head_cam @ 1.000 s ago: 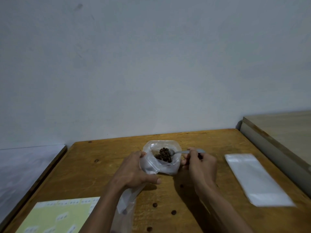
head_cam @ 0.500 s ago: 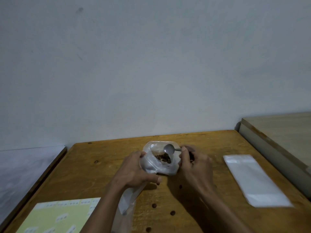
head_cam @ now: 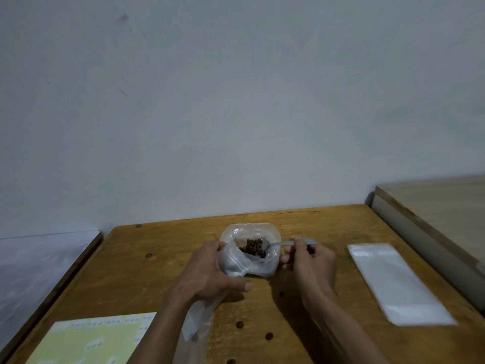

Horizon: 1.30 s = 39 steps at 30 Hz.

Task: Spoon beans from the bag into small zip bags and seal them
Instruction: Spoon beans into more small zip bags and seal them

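A clear plastic bag (head_cam: pixel 263 267) stands open on the wooden table (head_cam: pixel 162 271), with dark brown beans (head_cam: pixel 252 247) in it. My left hand (head_cam: pixel 210 271) grips a small clear zip bag (head_cam: pixel 231 264) against the big bag's left side; its lower part hangs down past my wrist. My right hand (head_cam: pixel 309 261) pinches the handle of a metal spoon (head_cam: pixel 280 243), whose bowl lies among the beans in the bag's mouth.
A flat stack of empty zip bags (head_cam: pixel 396 282) lies to the right. A yellow-green label sheet (head_cam: pixel 91 340) lies at the near left. Several loose beans (head_cam: pixel 268 336) are scattered near the front. A lighter table (head_cam: pixel 433 206) adjoins on the right, a white surface (head_cam: pixel 39 264) on the left.
Half a second ago the spoon was raised and tilted over the bag's mouth. Now its bowl is back down among the beans. My left hand has stayed in place.
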{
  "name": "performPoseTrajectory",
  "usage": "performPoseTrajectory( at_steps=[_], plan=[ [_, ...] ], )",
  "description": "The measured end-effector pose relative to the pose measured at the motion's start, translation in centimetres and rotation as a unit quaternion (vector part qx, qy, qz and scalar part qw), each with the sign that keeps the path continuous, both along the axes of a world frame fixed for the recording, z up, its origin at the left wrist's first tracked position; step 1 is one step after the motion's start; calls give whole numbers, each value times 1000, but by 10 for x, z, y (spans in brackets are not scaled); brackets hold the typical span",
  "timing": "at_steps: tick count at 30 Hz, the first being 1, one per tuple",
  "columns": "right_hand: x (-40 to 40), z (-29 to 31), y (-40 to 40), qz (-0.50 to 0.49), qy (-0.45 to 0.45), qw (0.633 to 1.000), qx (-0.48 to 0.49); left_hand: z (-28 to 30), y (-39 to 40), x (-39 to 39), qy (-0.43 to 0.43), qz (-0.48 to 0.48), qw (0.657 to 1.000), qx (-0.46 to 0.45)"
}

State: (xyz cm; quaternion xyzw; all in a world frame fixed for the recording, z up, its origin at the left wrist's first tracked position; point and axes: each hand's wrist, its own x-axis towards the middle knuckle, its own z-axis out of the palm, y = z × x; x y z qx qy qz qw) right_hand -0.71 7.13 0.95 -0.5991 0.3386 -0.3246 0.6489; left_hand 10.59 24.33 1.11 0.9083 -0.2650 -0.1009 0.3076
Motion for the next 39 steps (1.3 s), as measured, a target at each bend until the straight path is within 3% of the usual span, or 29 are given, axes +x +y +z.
performPoseTrajectory(
  at_steps=[6, 9, 12, 14, 16, 19, 24, 27, 29, 31, 35, 39],
  plan=[
    [-11, 27, -2, 45, -63, 997, 10, -1, 0, 1, 0, 0, 1000, -5],
    [-15, 29, 8, 109, -50, 990, -69, 3, 1, -1, 3, -7, 999, -32],
    [-17, 28, 17, 176, -38, 953, -243, 6, 4, -2, 3, -5, 999, -54],
    [-17, 25, 16, 157, -71, 940, -296, 7, 8, -1, 6, 6, 997, -74],
    [-14, 22, 11, 95, -81, 954, -274, 9, 13, 0, 5, 20, 996, -92],
    [-8, 11, 5, 57, -18, 974, -217, 14, 19, -1, -7, 44, 991, -124],
    [-1, -8, -2, 100, 122, 976, -153, 22, 20, -9, -7, 56, 979, -194],
    [-2, -4, -4, 53, 205, 947, -242, 25, 20, -14, -23, 67, 971, -229],
    [-8, 13, 3, 24, 148, 929, -338, 26, 19, -16, -33, 68, 967, -244],
    [-9, 34, 13, 77, 85, 913, -391, 26, 18, -17, -46, 67, 964, -254],
    [2, 62, 38, 189, 93, 888, -409, 28, 11, -23, -54, 55, 958, -276],
    [10, 65, 36, 117, 52, 878, -462, 32, 17, -23, -25, 54, 946, -318]
  ],
)
